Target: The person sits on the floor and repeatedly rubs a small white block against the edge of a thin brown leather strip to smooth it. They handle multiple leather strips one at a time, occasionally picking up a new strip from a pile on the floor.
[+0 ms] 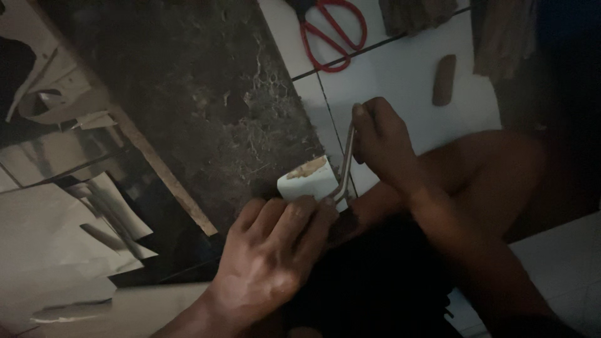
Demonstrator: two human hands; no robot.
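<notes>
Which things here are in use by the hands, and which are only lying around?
In use:
- white block, under the left hand
- thin metal tool, gripped by the right hand

Lying around:
- red-handled scissors
- small brown cylinder
- paper scraps
- dark slab

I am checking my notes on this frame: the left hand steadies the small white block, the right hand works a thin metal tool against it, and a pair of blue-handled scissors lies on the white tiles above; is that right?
One detail is off: the scissors have red handles, not blue, as the head view shows. The rest stands: the left hand steadies the small white block, the right hand works a thin metal tool against it, and the scissors lie on the white tiles above.
</notes>
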